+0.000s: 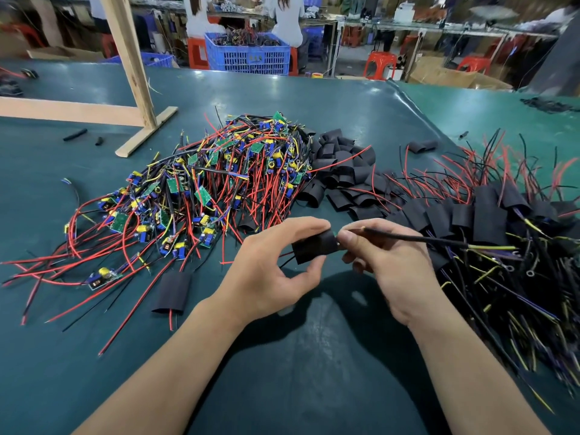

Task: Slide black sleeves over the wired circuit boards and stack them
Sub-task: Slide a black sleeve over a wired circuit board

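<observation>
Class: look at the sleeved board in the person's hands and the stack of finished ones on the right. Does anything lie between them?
Nothing visible does. The sleeved board is held above bare table, and the stack of finished ones begins just beyond the right hand.

We see a black sleeve (314,246) held up in the middle, with thin red and black wires poking out its left end. On the left lies a big heap of bare boards (201,183). Behind it sits a pile of empty sleeves (342,171). On the right lie the finished ones (489,215).
</observation>
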Demonstrator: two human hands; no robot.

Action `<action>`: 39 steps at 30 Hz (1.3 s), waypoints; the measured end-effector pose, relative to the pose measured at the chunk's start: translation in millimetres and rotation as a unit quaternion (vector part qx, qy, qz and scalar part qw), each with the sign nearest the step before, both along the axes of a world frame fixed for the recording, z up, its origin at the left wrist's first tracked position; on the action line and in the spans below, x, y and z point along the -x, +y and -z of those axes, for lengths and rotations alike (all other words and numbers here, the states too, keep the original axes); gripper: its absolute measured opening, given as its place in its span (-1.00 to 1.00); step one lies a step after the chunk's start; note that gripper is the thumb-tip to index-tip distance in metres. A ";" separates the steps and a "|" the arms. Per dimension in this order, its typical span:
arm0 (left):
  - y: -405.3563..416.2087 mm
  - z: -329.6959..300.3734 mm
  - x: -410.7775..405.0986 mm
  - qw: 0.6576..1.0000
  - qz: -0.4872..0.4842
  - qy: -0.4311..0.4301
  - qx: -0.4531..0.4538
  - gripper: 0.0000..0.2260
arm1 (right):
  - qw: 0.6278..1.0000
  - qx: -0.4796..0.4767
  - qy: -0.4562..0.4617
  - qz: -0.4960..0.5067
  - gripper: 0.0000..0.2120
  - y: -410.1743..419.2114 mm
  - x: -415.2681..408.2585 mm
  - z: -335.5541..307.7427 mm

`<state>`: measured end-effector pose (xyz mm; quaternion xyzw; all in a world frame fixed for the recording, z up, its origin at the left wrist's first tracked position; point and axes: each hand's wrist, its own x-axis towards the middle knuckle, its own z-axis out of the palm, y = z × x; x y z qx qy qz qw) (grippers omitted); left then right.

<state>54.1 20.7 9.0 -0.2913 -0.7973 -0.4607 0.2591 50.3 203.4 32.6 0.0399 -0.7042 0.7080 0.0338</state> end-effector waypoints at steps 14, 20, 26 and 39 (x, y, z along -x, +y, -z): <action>3.4 4.9 -1.8 1.000 0.006 0.025 0.015 -0.63 | 0.982 0.121 -0.141 -0.043 -0.85 -8.7 -3.1 1.9; 2.7 3.1 0.6 0.999 -0.033 0.013 0.005 -0.59 | 0.989 0.115 -0.092 -0.014 -0.85 -12.7 -2.2 0.5; -1.1 0.3 0.7 0.995 -0.095 0.009 0.029 -0.67 | 0.987 0.130 -0.092 -0.014 -0.88 -8.1 -0.7 -1.1; -1.9 2.6 0.5 0.994 -0.053 0.031 0.096 -0.61 | 0.999 0.029 -0.035 -0.006 -0.87 -7.2 -2.2 1.1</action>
